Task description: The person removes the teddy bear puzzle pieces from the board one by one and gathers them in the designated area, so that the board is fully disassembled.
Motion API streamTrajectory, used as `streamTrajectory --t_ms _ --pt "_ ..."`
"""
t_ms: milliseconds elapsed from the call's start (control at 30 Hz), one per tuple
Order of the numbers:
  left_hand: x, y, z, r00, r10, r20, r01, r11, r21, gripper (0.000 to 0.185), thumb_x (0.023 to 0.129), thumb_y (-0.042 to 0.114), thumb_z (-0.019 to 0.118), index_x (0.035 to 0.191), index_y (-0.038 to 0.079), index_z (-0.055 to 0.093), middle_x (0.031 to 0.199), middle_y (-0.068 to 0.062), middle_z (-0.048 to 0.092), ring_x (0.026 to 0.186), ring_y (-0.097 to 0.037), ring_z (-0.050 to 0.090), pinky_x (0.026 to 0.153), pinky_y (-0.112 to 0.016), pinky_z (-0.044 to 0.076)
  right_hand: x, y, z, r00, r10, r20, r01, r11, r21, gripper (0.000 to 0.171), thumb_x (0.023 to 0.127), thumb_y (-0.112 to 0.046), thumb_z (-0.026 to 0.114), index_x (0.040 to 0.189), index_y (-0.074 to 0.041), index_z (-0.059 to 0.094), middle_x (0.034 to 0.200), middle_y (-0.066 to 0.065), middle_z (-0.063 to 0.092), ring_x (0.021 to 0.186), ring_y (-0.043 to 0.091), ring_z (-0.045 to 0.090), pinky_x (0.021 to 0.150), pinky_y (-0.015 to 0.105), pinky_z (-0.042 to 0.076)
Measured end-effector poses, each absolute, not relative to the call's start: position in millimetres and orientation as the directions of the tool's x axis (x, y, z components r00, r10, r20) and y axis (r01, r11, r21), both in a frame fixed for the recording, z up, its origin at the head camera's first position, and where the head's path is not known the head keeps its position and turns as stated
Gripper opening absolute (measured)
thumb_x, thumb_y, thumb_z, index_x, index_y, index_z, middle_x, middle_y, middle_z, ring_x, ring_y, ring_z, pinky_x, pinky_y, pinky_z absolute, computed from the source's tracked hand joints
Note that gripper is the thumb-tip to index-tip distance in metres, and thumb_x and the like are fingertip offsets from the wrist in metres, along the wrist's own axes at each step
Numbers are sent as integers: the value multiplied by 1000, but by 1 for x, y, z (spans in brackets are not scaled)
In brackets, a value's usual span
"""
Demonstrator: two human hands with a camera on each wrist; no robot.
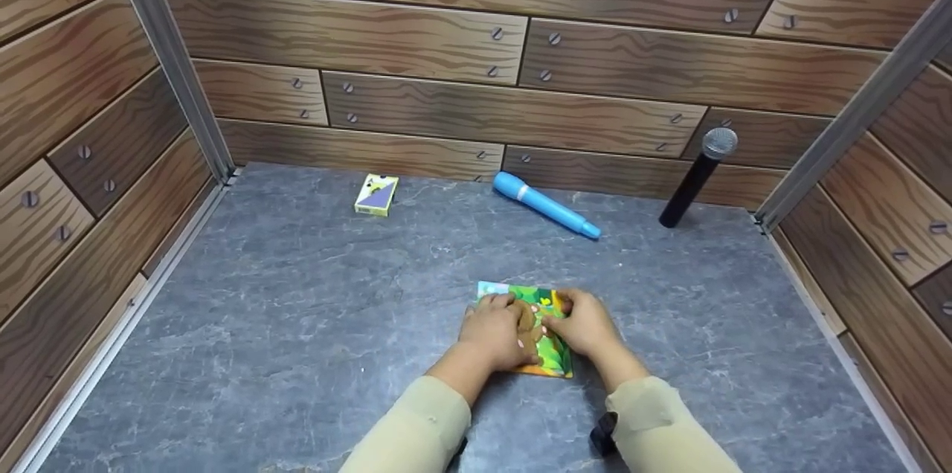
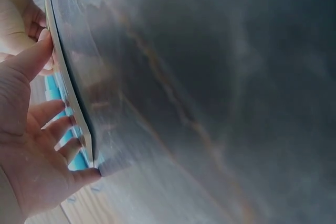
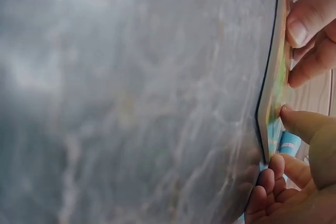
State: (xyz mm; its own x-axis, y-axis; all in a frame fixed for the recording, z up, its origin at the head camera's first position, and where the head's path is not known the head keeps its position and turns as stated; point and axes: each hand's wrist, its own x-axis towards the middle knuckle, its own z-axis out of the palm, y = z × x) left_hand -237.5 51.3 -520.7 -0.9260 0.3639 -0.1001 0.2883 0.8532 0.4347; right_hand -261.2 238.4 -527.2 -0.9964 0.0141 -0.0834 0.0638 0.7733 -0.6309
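A thin, brightly coloured picture board (image 1: pixel 552 361) with a brown animal on green lies flat on the grey table. Across its left part rests my left hand (image 1: pixel 492 332), fingers spread and hiding some of the picture; the left wrist view shows its thumb and fingertips (image 2: pixel 71 121) touching the board. At the right side, my right hand (image 1: pixel 587 324) has its thumb on top of the board. Its other fingers (image 3: pixel 266 181) curl beside the edge in the right wrist view, and it appears to pinch the board there.
Farther back lie a small yellow and purple card box (image 1: pixel 375 195) and a blue stick-shaped thing with a rounded head (image 1: pixel 550 209). A black microphone (image 1: pixel 692 183) stands tilted at the back right. Wood-patterned walls (image 1: pixel 416 34) enclose the table at the back and sides.
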Motion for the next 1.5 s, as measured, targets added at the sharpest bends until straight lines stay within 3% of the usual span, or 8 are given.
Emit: streamTrajectory --t_ms 200,633,1233,1500 --pt "-236 51 -521 -928 360 -93 285 851 441 82 83 55 87 151 18 60 162 -4 46 151 -30 37 121 -60 33 -263 238 -526 -995 36 -98 91 765 -638 59 91 -17 84 139 9 62 105 14 64 94 28 59 86 47 52" --pt "-236 52 -523 -923 360 -137 269 858 438 84 87 55 83 157 19 53 165 -4 43 153 -31 33 123 -61 28 -263 235 -525 -987 52 -149 137 754 -643 54 93 -16 83 137 7 62 114 18 66 104 31 62 93 50 53" --pt "-238 51 -520 -926 345 -155 253 870 423 82 86 55 85 156 25 56 165 -2 42 154 -30 32 123 -59 28 -271 231 -522 -975 75 -210 208 640 -739 47 85 3 82 125 11 60 100 13 53 93 26 57 83 37 56" --pt "-239 53 -523 -923 346 -168 243 862 444 83 87 56 83 159 25 52 167 -1 39 155 -30 30 125 -59 25 -272 234 -522 -970 82 -231 228 652 -723 48 87 0 83 128 9 60 105 15 56 97 28 56 88 41 52"
